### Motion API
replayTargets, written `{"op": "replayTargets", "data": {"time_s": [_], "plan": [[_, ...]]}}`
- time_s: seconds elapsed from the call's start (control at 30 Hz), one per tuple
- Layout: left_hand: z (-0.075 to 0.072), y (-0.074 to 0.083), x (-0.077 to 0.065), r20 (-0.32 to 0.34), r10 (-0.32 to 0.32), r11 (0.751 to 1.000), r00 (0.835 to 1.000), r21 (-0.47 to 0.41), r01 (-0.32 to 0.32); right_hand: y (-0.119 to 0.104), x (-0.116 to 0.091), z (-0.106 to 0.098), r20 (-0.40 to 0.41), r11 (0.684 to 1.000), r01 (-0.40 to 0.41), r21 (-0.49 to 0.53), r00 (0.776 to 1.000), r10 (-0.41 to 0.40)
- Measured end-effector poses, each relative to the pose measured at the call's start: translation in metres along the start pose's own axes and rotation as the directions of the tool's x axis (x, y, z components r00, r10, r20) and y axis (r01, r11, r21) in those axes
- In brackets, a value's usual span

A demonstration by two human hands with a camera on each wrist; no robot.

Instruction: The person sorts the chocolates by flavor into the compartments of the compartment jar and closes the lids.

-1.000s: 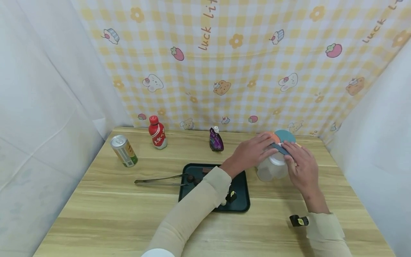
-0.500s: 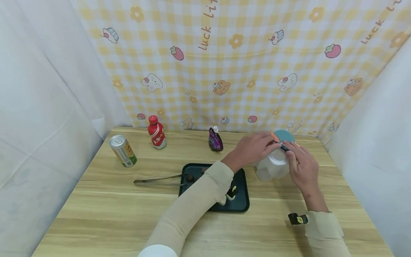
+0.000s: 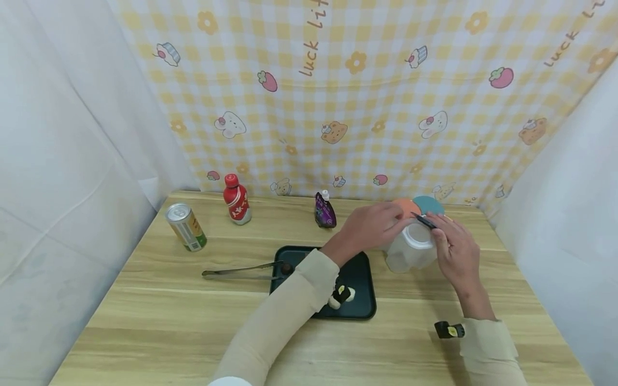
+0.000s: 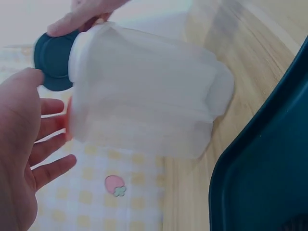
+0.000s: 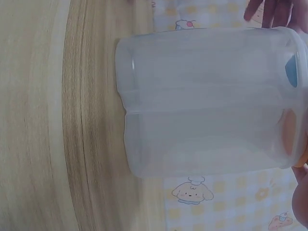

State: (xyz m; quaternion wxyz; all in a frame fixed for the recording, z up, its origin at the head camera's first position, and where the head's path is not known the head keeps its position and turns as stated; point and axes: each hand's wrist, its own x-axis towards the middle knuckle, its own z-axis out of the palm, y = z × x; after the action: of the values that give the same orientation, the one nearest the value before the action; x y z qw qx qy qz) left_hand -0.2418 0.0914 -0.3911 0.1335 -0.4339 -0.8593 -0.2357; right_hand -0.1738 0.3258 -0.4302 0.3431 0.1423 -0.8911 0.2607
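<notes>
A translucent plastic container (image 3: 410, 254) stands at the right of the table, its top carrying orange (image 3: 407, 207), teal (image 3: 428, 204) and dark blue lids. The dark blue lid (image 4: 57, 60) is raised on edge, leaving a round opening (image 3: 419, 234) showing. My right hand (image 3: 456, 246) pinches the far end of this lid between thumb and fingers. At its other side is my left hand (image 3: 369, 228), its thumb right at the lid's edge in the left wrist view and its other fingers loosely extended beside the orange lid. The container's inside looks empty in the right wrist view.
A dark tray (image 3: 366, 308) lies partly under my left forearm, with a dark round piece (image 3: 287, 268) near the tips of metal tongs (image 3: 236, 272). Farther back stand a can (image 3: 186, 227), a red bottle (image 3: 237, 199) and a purple pouch (image 3: 325, 209).
The dark blue lid has tipped from a slant to upright, uncovering the opening. My left hand has drawn back leftward from it, while the right hand stays in about the same place.
</notes>
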Motion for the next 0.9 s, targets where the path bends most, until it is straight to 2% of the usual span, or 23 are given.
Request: {"op": "replayTargets", "data": {"time_s": [0.13, 0.27, 0.5, 0.6, 0.73, 0.83, 0.9], "plan": [[-0.011, -0.006, -0.022, -0.073, 0.013, 1.000, 0.997, 0.026, -0.011, -0.001, 0.001, -0.001, -0.013, 1.000, -0.028, 0.010, 1.000, 0.028], [-0.020, -0.017, -0.049, -0.118, 0.009, 0.999, 0.993, 0.051, -0.003, -0.002, 0.002, -0.001, -0.013, 0.999, -0.038, 0.013, 0.999, 0.038], [-0.038, -0.041, -0.105, -0.151, 0.015, 0.992, 0.988, 0.126, 0.004, -0.002, 0.001, -0.001, -0.011, 0.998, -0.062, 0.014, 0.998, 0.062], [-0.048, -0.050, -0.132, -0.133, -0.022, 0.990, 0.991, 0.133, 0.040, -0.002, 0.001, 0.000, -0.011, 0.998, -0.064, 0.022, 0.998, 0.064], [-0.061, -0.061, -0.166, -0.072, -0.105, 0.984, 0.992, 0.133, 0.114, -0.001, 0.002, -0.001, -0.019, 0.998, -0.061, 0.034, 0.998, 0.062], [-0.069, -0.069, -0.190, -0.020, -0.171, 0.975, 0.985, 0.140, 0.172, -0.001, 0.002, -0.001, -0.019, 0.997, -0.061, 0.044, 0.998, 0.062], [-0.073, -0.074, -0.205, 0.010, -0.191, 0.971, 0.982, 0.150, 0.187, -0.002, 0.002, -0.001, -0.019, 0.997, -0.063, 0.048, 0.998, 0.064]]}}
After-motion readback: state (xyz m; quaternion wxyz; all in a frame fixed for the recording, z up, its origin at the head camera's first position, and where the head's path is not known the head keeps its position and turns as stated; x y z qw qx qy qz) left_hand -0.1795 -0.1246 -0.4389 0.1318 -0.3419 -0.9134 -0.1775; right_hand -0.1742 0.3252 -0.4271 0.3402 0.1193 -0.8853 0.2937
